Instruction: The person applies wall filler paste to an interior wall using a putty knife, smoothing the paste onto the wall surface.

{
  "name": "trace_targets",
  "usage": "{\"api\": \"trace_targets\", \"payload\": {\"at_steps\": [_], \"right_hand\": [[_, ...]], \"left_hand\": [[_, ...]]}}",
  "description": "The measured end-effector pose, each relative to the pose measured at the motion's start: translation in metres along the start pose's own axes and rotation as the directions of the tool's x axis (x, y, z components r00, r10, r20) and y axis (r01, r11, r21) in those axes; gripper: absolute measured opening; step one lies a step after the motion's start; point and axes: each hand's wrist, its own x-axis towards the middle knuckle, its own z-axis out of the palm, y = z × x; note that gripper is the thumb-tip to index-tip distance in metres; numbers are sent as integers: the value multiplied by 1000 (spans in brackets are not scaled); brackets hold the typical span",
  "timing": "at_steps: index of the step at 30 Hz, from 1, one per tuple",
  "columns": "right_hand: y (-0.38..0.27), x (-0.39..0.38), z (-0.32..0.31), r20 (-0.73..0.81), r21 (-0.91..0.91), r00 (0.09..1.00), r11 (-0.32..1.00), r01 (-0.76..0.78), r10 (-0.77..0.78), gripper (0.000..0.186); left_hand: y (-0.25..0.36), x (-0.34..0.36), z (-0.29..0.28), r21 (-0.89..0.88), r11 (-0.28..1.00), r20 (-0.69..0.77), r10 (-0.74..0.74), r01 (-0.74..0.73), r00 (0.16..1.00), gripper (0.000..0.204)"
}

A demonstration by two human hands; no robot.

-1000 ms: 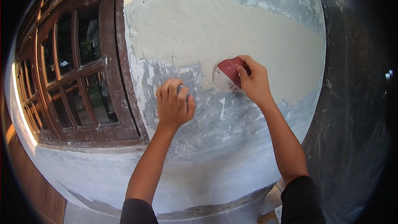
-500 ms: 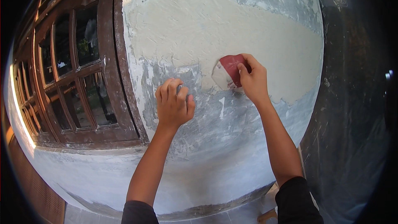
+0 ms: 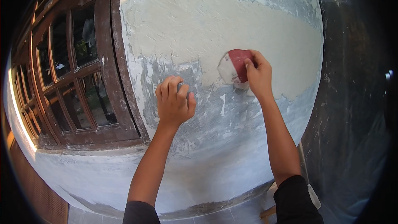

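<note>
The red-and-whitish scraper [image 3: 241, 63] sits at the right hand's [image 3: 260, 74] 10 o'clock, pinched along its red side between thumb and bent fingers. From the left hand [image 3: 172, 101] it lies toward 2 o'clock, well apart. The left hand is turned with its back to the view, fingers half curled and the thumb standing off at 2 o'clock; its palm is hidden, so I cannot tell whether it grips anything.

The scraper lies over the lower border of a cream putty patch [image 3: 199, 27], which spreads from 9 through 12 to 3 o'clock around it. Toward its 6 o'clock is rough grey wall [image 3: 203, 120]. A small pale lump shows under the scraper's lower edge, partly covered by it. Whether the whole edge touches the wall is hard to make out.

The right fingertips are partly hidden behind the scraper. Both dark sleeves [image 3: 141, 212] are cut off by the lower edge. At the right sleeve's 8 o'clock a wooden piece [image 3: 268, 214] is only partly visible; at its 3 o'clock a pale object [image 3: 314, 197] is too covered to identify. The brown window [image 3: 105, 99], at the left hand's 10 o'clock, bends into the dark rim.
</note>
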Motion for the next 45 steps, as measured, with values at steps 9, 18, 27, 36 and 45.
{"api": "trace_targets", "payload": {"at_steps": [9, 18, 27, 36, 45], "right_hand": [[-16, -20, 9, -24, 114, 995, 989, -90, 93, 20], [-8, -34, 9, -52, 127, 988, 982, -140, 148, 21], [-2, -27, -4, -126, 130, 970, 973, -190, 206, 22], [-3, -31, -6, -103, 282, 964, 937, -208, 245, 21], [-1, -33, 1, -114, 254, 971, 951, -175, 209, 21]], "left_hand": [[0, 0, 1, -4, 1000, -3, 0, 0, 1000, 41], [0, -1, 1, -5, 1000, -10, -8, 8, 1000, 40], [0, 0, 3, -22, 1000, -29, -3, 2, 1000, 40], [-2, 0, 0, -4, 1000, -15, 1, -1, 1000, 40], [-4, -1, 4, -11, 1000, -16, 5, -5, 1000, 42]]}}
